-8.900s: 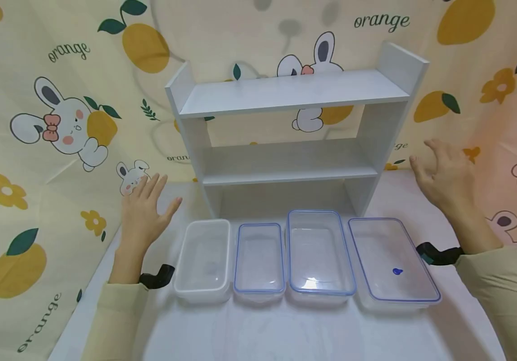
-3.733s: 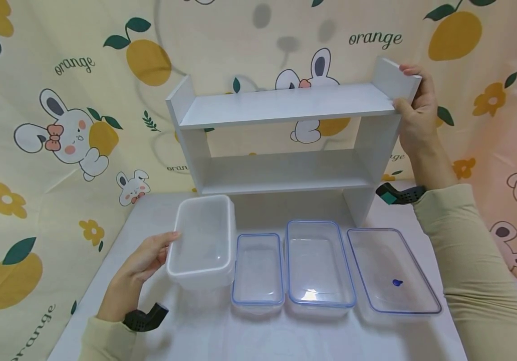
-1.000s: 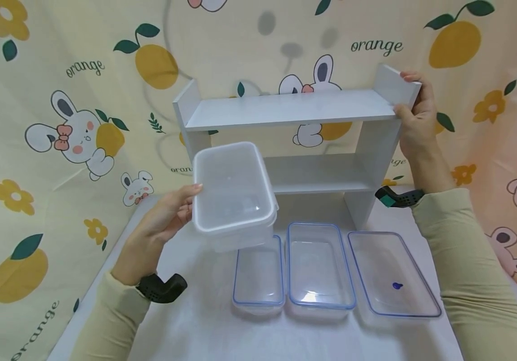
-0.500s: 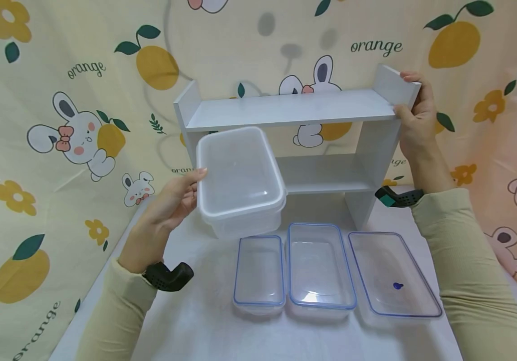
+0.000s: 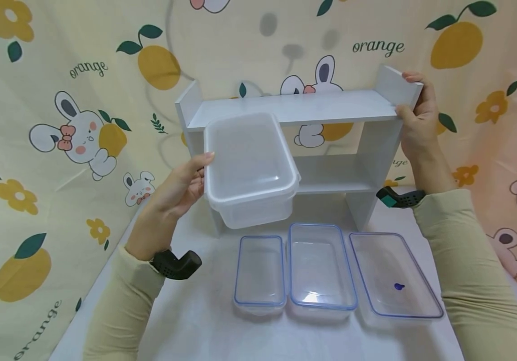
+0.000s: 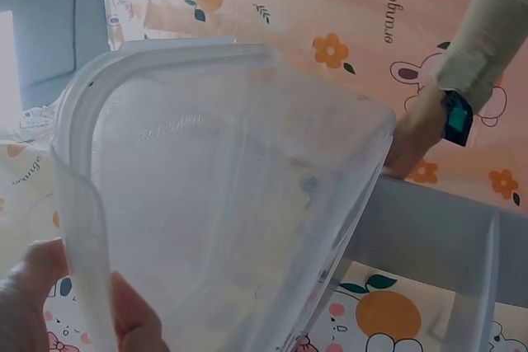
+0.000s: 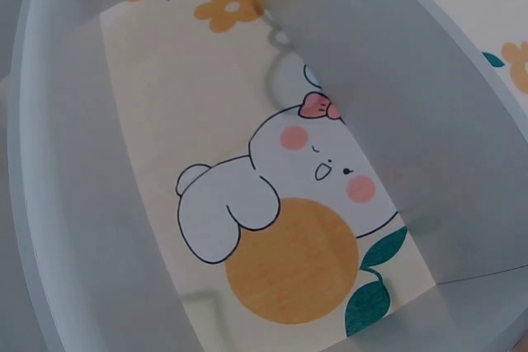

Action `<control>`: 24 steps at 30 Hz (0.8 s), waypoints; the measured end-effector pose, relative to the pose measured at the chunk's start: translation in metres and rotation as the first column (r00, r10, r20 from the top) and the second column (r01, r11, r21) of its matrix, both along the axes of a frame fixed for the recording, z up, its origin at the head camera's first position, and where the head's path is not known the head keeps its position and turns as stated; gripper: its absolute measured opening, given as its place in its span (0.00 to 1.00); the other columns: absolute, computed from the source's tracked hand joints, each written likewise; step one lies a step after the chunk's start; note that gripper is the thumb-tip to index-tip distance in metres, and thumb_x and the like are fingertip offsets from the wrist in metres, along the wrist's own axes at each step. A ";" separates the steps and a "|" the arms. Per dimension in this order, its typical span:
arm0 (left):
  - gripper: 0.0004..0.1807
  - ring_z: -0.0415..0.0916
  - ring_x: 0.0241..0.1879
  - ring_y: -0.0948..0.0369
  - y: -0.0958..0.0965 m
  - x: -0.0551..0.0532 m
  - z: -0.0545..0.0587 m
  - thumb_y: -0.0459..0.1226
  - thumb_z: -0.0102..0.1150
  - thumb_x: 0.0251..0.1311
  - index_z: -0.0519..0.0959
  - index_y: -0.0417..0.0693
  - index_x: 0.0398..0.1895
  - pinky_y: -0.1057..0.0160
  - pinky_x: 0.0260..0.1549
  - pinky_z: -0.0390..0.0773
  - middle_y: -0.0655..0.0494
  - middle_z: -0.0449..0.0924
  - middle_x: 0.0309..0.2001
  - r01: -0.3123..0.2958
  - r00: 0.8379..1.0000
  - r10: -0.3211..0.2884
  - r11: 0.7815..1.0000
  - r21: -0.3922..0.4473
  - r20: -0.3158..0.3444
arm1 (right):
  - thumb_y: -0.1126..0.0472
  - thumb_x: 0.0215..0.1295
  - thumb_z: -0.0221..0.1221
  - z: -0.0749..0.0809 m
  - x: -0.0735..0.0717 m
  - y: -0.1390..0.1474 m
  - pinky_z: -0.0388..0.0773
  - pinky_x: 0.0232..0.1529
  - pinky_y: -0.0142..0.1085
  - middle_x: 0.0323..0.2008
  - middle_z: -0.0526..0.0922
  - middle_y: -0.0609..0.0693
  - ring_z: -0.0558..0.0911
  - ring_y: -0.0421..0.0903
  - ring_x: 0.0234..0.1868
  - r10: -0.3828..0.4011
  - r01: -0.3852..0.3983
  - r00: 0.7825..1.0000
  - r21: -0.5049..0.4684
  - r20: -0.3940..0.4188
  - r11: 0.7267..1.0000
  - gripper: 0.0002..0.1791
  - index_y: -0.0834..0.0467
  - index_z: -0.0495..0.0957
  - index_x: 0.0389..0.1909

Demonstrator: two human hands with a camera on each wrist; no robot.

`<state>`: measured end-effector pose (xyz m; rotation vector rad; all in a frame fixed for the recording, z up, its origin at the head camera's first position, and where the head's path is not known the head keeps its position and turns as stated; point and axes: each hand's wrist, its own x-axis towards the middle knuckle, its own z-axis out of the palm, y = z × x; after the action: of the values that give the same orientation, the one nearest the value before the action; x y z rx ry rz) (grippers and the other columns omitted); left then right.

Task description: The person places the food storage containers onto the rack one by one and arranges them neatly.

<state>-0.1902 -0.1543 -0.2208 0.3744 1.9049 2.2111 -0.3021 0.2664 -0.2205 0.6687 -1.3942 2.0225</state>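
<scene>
My left hand (image 5: 175, 193) pinches the left edge of a frosted white-lidded food container (image 5: 249, 155), thumb on top of the lid's rim. The container hangs in the air, tilted, in front of the shelf's upper and middle boards. In the left wrist view the underside of the container (image 6: 190, 179) fills the middle, with the thumb and a finger on either side of its rim. My right hand (image 5: 421, 118) grips the right side panel of the white shelf (image 5: 294, 108) near its top. The right wrist view looks through the shelf's open bay, its board (image 7: 412, 105) crossing at the right.
On the white table (image 5: 195, 326) stand a small blue-rimmed container (image 5: 260, 271), a taller blue-rimmed container (image 5: 321, 265) and a wide blue-rimmed container (image 5: 394, 271) with a blue mark. A patterned cloth (image 5: 82, 210) hangs close behind the shelf.
My left hand has picked the white-lidded container off the table and raised it up and rightward to the shelf front. The right hand earlier took hold of the shelf's side and stays there.
</scene>
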 end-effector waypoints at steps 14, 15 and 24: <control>0.25 0.76 0.41 0.67 0.021 -0.006 0.020 0.44 0.49 0.63 0.63 0.40 0.58 0.76 0.41 0.79 0.58 0.75 0.42 0.035 0.999 -0.035 0.998 0.052 -0.006 | 0.83 0.62 0.43 0.000 0.000 0.002 0.50 0.76 0.45 0.63 0.68 0.46 0.60 0.48 0.65 -0.020 0.020 1.000 0.002 -0.003 1.000 0.26 0.54 0.70 0.52; 0.26 0.75 0.41 0.67 0.022 -0.007 0.022 0.44 0.49 0.63 0.63 0.39 0.59 0.76 0.42 0.79 0.58 0.75 0.42 0.039 0.999 -0.038 0.998 0.055 -0.007 | 0.83 0.62 0.43 0.000 0.000 0.002 0.50 0.76 0.45 0.63 0.68 0.46 0.60 0.48 0.65 -0.018 0.018 1.000 0.000 -0.002 1.000 0.26 0.54 0.70 0.52; 0.25 0.76 0.40 0.66 0.036 -0.009 0.035 0.43 0.46 0.64 0.62 0.38 0.60 0.76 0.40 0.80 0.55 0.74 0.44 0.027 1.000 -0.026 0.997 0.076 -0.015 | 0.84 0.62 0.42 -0.001 -0.001 0.000 0.53 0.76 0.43 0.62 0.68 0.47 0.61 0.48 0.63 0.004 -0.005 1.000 -0.015 -0.027 1.000 0.26 0.55 0.71 0.52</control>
<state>-0.1997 -0.1182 -0.1858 0.4263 1.8154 2.2744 -0.3029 0.2664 -0.2214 0.6908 -1.3617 2.0181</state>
